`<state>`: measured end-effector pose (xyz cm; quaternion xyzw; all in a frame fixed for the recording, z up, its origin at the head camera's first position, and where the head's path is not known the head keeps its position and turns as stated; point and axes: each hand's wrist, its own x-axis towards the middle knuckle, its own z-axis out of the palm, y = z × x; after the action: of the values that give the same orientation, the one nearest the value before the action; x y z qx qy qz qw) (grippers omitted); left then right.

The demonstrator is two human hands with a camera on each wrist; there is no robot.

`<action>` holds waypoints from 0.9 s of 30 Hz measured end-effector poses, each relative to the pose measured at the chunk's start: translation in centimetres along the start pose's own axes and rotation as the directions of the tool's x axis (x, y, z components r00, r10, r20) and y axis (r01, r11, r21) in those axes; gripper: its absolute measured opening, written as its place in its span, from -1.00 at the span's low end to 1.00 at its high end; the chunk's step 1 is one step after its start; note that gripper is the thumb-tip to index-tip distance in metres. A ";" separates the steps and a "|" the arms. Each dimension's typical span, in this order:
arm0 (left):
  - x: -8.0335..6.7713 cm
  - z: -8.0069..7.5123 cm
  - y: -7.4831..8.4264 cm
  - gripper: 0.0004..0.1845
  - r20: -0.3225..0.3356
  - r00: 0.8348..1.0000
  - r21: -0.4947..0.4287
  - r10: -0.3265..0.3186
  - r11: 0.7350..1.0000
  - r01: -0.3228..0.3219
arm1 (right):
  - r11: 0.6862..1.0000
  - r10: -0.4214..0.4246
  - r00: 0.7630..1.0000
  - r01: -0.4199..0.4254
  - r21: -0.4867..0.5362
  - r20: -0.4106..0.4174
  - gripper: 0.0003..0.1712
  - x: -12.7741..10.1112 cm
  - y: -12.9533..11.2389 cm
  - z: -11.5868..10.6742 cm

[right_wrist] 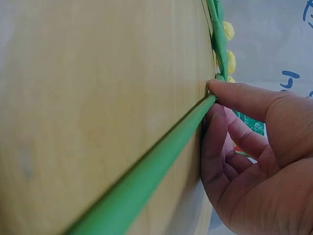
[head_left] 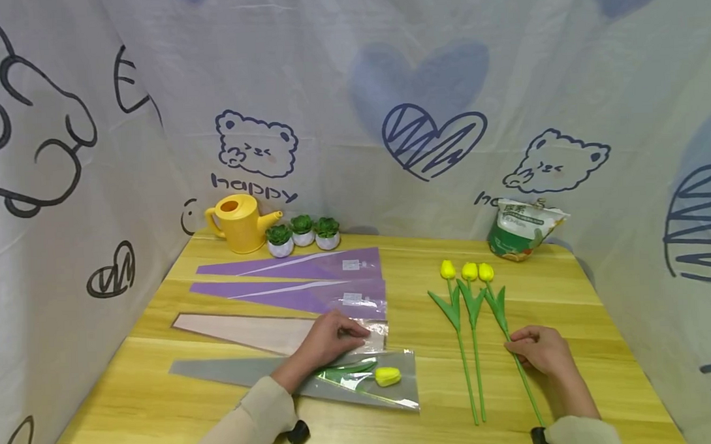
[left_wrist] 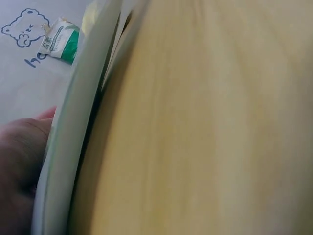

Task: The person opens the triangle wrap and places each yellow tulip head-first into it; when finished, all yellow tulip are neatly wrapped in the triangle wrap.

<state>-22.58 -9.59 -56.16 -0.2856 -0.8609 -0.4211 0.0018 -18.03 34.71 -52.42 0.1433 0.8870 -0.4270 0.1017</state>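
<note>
My right hand (head_left: 543, 352) pinches the green stem (right_wrist: 161, 161) of the rightmost yellow tulip (head_left: 486, 273) between thumb and fingertips, low over the wooden table. Two more tulips (head_left: 470, 271) lie just left of it, their heads pointing to the back. On the left, my left hand (head_left: 330, 340) pinches the clear open end of a pale pink flower sleeve (head_left: 241, 328) with bent fingers. Under that wrist lies a grey flower sleeve (head_left: 219, 368), with a yellow tulip (head_left: 387, 376) inside it. In the left wrist view, the raised wrapping hides part of the left hand.
Two purple flower sleeves (head_left: 263, 269) lie farther back on the table (head_left: 414, 390). Behind them stand a yellow watering can (head_left: 240, 226) and several small potted succulents (head_left: 303, 231). A green and white bag (head_left: 520, 229) stands at the back right. Printed white cloth (head_left: 326, 66) encloses the table.
</note>
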 end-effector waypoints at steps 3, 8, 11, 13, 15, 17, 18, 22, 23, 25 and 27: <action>0.1 0.2 0.0 -0.87 -0.019 1.000 0.014 0.001 1.000 -0.001 | 1.000 -0.002 1.000 0.002 0.000 0.001 -0.66 0.0 0.0 -0.1; 0.1 0.5 -0.1 -0.88 -0.038 0.999 -0.029 -0.021 0.999 0.020 | 1.000 -0.008 1.000 0.008 0.000 -0.001 -0.66 -0.1 -0.1 -0.1; 0.0 0.6 0.0 -0.83 -0.025 0.998 -0.067 -0.053 0.996 0.051 | 1.000 -0.006 1.000 0.006 0.004 -0.002 -0.65 -0.2 0.0 -0.1; -0.1 0.5 0.0 -0.78 -0.017 0.998 -0.067 -0.066 0.996 0.064 | 1.000 -0.003 1.000 0.003 0.009 0.001 -0.65 -0.3 0.0 0.0; -0.2 0.5 -0.1 -0.73 -0.010 0.998 -0.047 -0.066 0.997 0.065 | 1.000 -0.001 1.000 0.001 0.016 0.004 -0.65 -0.3 0.0 0.0; -0.2 0.5 -0.2 -0.74 -0.015 0.998 -0.030 -0.053 0.998 0.052 | 1.000 0.002 1.000 -0.002 0.022 0.007 -0.66 -0.2 0.1 0.0; -0.2 0.5 -0.2 -0.76 -0.012 0.999 -0.034 -0.050 0.998 0.050 | 1.000 0.004 1.000 -0.004 0.024 0.008 -0.66 -0.2 0.1 0.0; -0.3 0.7 -0.4 -0.85 -0.012 0.999 -0.046 -0.040 0.998 0.040 | 1.000 0.002 1.000 -0.003 0.023 0.011 -0.67 0.0 0.3 0.0; -0.3 0.7 -0.4 -0.86 -0.015 0.999 -0.053 -0.035 0.998 0.034 | 1.000 0.004 1.000 -0.005 0.023 0.010 -0.67 0.0 0.3 0.0; -0.3 0.8 -0.5 -0.87 -0.019 0.999 -0.062 -0.031 0.998 0.030 | 1.000 0.002 1.000 -0.003 0.023 0.011 -0.67 0.0 0.2 0.0; -0.2 0.8 -0.5 -0.87 -0.024 0.999 -0.075 -0.027 0.997 0.025 | 1.000 -0.001 1.000 0.001 0.021 0.009 -0.67 0.0 0.2 0.0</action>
<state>-22.43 -9.36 -57.08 -0.2691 -0.8480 -0.4565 -0.0036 -18.00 34.85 -52.56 0.1420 0.8820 -0.4371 0.1039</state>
